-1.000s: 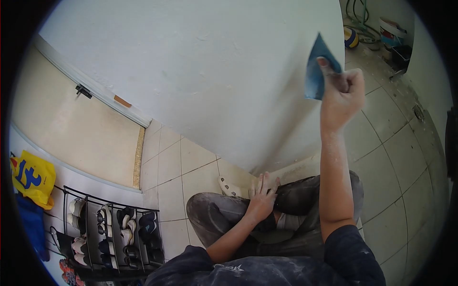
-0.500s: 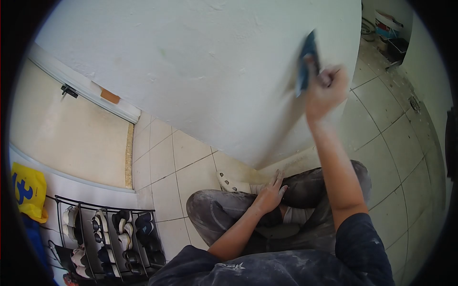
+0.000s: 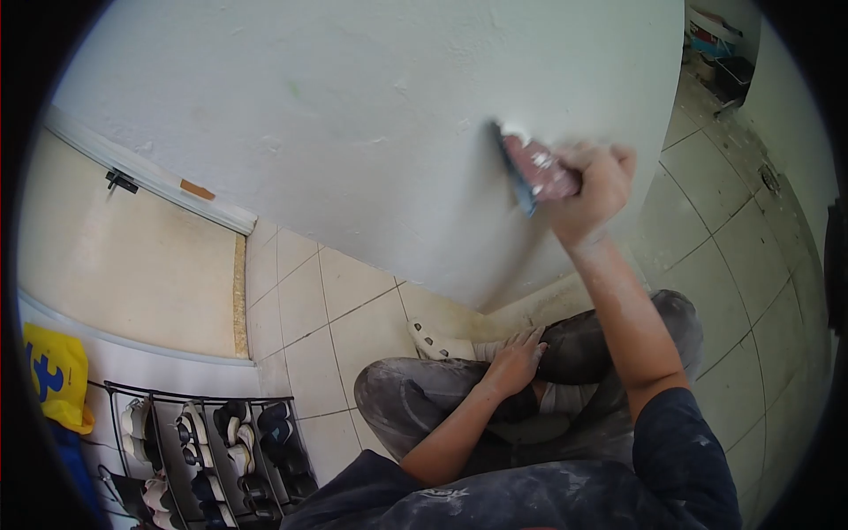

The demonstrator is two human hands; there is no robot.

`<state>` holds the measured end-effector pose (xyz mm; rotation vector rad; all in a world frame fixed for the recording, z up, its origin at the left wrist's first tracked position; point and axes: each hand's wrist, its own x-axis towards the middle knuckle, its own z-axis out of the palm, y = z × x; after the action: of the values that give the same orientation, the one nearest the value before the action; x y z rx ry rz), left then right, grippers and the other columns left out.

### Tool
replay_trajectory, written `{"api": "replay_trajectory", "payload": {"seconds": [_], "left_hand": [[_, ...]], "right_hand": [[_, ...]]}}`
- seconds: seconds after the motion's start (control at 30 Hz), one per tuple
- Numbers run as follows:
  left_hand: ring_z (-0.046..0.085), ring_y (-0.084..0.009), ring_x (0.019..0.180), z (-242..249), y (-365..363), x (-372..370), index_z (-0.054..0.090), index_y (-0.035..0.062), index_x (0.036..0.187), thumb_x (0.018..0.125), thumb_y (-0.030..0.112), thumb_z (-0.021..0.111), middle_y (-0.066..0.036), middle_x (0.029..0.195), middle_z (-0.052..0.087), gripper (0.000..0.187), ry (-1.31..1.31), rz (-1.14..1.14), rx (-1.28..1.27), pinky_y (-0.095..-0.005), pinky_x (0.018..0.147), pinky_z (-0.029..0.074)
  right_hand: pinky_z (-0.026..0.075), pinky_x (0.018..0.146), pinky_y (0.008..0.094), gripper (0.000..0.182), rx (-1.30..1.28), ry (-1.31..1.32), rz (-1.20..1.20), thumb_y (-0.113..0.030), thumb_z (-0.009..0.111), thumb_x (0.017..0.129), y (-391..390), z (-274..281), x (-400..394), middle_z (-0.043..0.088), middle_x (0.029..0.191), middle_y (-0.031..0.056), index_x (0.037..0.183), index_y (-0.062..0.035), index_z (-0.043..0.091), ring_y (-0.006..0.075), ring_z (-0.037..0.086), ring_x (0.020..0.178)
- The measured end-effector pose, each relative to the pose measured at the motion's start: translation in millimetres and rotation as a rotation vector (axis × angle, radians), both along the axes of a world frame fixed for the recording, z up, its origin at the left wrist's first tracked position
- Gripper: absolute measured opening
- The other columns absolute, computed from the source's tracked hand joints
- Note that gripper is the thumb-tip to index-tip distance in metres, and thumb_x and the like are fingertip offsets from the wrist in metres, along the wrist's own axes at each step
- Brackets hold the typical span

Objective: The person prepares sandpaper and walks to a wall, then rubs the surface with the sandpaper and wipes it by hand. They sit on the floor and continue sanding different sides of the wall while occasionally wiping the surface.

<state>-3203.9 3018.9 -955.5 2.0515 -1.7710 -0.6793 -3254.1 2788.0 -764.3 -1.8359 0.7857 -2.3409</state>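
My right hand is closed round a wide putty knife and holds it against the white wall. Its face looks reddish, with white filler smeared on it, and the dark blue-grey blade edge points left. Some blur softens the tool. My left hand lies on my crossed leg, fingers stretched out and nothing in them. White dust covers both hands and the dark trousers. Small bumps and a faint green spot show on the wall.
At lower left stands a black shoe rack with several pairs of shoes, beside a yellow bag. A door is at left. Buckets and a black tray sit at upper right on the tiled floor.
My right hand has brought the putty knife left and down across the wall, turning it so its reddish, filler-smeared face shows. My left hand stays on my leg. The view has shifted slightly.
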Motion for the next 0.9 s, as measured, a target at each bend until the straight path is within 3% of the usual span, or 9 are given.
{"api": "replay_trajectory", "payload": {"seconds": [0.1, 0.23, 0.27, 0.33, 0.4, 0.57, 0.67, 0.77, 0.9], "left_hand": [[0.049, -0.0401, 0.126, -4, 5, 0, 0.044, -0.0003, 0.141, 0.102, 0.023, 0.046, -0.023, 0.136, 0.053, 0.046, -0.017, 0.007, -0.004, -0.0479, 0.106, 0.038], [0.048, -0.0407, 0.128, -1, 6, 1, 0.044, -0.0014, 0.141, 0.102, 0.023, 0.047, -0.024, 0.137, 0.052, 0.046, 0.008, 0.022, -0.01, -0.0471, 0.108, 0.037], [0.047, -0.041, 0.129, 0, 5, -1, 0.043, -0.0015, 0.141, 0.102, 0.023, 0.047, -0.025, 0.138, 0.052, 0.046, 0.012, 0.016, 0.007, -0.0469, 0.108, 0.037], [0.047, -0.0386, 0.13, -5, 3, -2, 0.045, 0.0006, 0.141, 0.102, 0.027, 0.046, -0.022, 0.139, 0.052, 0.047, 0.043, 0.018, -0.01, -0.0497, 0.106, 0.037], [0.047, -0.0375, 0.131, -12, 3, 3, 0.045, 0.0016, 0.141, 0.103, 0.029, 0.045, -0.02, 0.14, 0.051, 0.048, 0.045, 0.014, -0.017, -0.0514, 0.105, 0.037], [0.045, -0.0418, 0.131, 0, 10, 2, 0.042, -0.0026, 0.142, 0.102, 0.023, 0.047, -0.026, 0.14, 0.049, 0.047, 0.045, 0.012, -0.002, -0.0464, 0.109, 0.036], [0.044, -0.0422, 0.132, -2, 9, -2, 0.041, -0.0026, 0.142, 0.102, 0.023, 0.047, -0.027, 0.14, 0.048, 0.048, 0.032, 0.01, 0.006, -0.0473, 0.109, 0.036], [0.043, -0.0419, 0.133, -2, 6, -1, 0.041, -0.0023, 0.143, 0.102, 0.023, 0.047, -0.027, 0.14, 0.048, 0.048, -0.002, 0.003, 0.03, -0.048, 0.109, 0.036], [0.044, -0.0419, 0.132, -2, 8, 1, 0.042, -0.0017, 0.142, 0.101, 0.024, 0.049, -0.026, 0.14, 0.048, 0.049, 0.043, 0.01, 0.024, -0.0478, 0.109, 0.036]], "right_hand": [[0.031, 0.051, 0.0204, 0.035, 0.195, -0.389, 0.084, -0.011, 0.08, 0.084, -36, 43, -10, 0.051, 0.069, -0.0048, 0.072, -0.0087, 0.048, 0.0054, 0.041, 0.058], [0.033, 0.053, 0.0181, 0.038, 0.153, -0.315, 0.08, -0.008, 0.082, 0.082, -34, 3, -4, 0.044, 0.066, -0.0052, 0.073, -0.0081, 0.044, 0.0034, 0.038, 0.059], [0.038, 0.056, 0.0199, 0.03, 0.114, -0.103, -0.102, -0.004, 0.081, 0.08, -16, -11, 2, 0.057, 0.07, 0.0012, 0.078, -0.006, 0.051, 0.0066, 0.045, 0.06], [0.04, 0.059, 0.0244, 0.025, -0.111, 0.074, 0.029, 0.0, 0.078, 0.078, 14, -3, 11, 0.061, 0.07, 0.0045, 0.075, -0.0055, 0.054, 0.0131, 0.049, 0.061], [0.041, 0.059, 0.0249, 0.027, -0.245, 0.131, -0.087, -0.003, 0.079, 0.079, -11, 8, -4, 0.061, 0.069, 0.0044, 0.073, -0.0048, 0.053, 0.0125, 0.05, 0.063], [0.042, 0.06, 0.0254, 0.023, 0.345, -0.343, 0.16, 0.007, 0.068, 0.08, -27, 21, -9, 0.059, 0.07, 0.0042, 0.074, -0.0048, 0.049, 0.0107, 0.05, 0.068], [0.041, 0.061, 0.0226, 0.024, 0.074, -0.025, 0.114, 0.009, 0.065, 0.084, 17, -8, 16, 0.057, 0.071, 0.0008, 0.075, -0.0049, 0.048, 0.0072, 0.05, 0.067], [0.041, 0.062, 0.0306, 0.017, -0.028, 0.066, 0.058, 0.004, 0.069, 0.075, 9, 9, 2, 0.058, 0.068, 0.005, 0.076, -0.0051, 0.055, 0.0197, 0.048, 0.066], [0.042, 0.068, 0.0358, 0.018, 0.269, -0.165, 0.141, 0.005, 0.069, 0.071, -5, 22, 0, 0.061, 0.071, 0.0047, 0.078, -0.0069, 0.058, 0.0241, 0.05, 0.068]]}}
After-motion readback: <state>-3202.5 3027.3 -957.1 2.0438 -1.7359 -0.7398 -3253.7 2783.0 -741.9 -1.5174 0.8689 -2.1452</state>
